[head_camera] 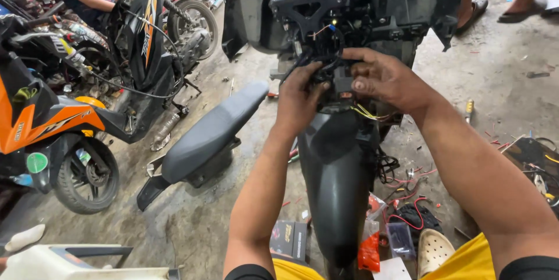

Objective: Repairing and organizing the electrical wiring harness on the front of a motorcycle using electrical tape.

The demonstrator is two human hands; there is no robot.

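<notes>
Working at the stripped front of a scooter point(349, 12), both hands are in the wiring point(326, 61) behind the headlight bracket point(303, 3).

Left hand point(298, 100): comes up from 6 o'clock, fingers curled narrow into the black wire bundle; fingertips are hidden among the wires, so I cannot tell whether they pinch a single lead or the whole bundle.

Right hand point(384, 79): comes in from 4 o'clock, fingers closed around a small black connector block point(342, 85), thumb pressed on its near face.

Key relation: the block sits between the two hands, just at 3 o'clock of the left fingers and touching the right thumb. The right hand is nearer, being already on it. The wire bundle runs roughly up and down, 12 to 6 o'clock, from the bracket toward the black front fender point(338, 181). Thin yellow wires point(367, 114) trail out below the block toward 4 o'clock.

Surroundings:
- Detached grey seat point(212, 131) on the concrete floor point(192, 222) at 9 o'clock of the hands.
- Orange motorbike point(46, 122) at far 9 o'clock; black motorbike point(145, 35) at 10 o'clock.
- Red wire scraps point(407, 213) and small packets point(370, 248) on the floor at 5 o'clock.
- Screwdriver point(469, 110) on the floor at 3 o'clock, well apart from the hands.
</notes>
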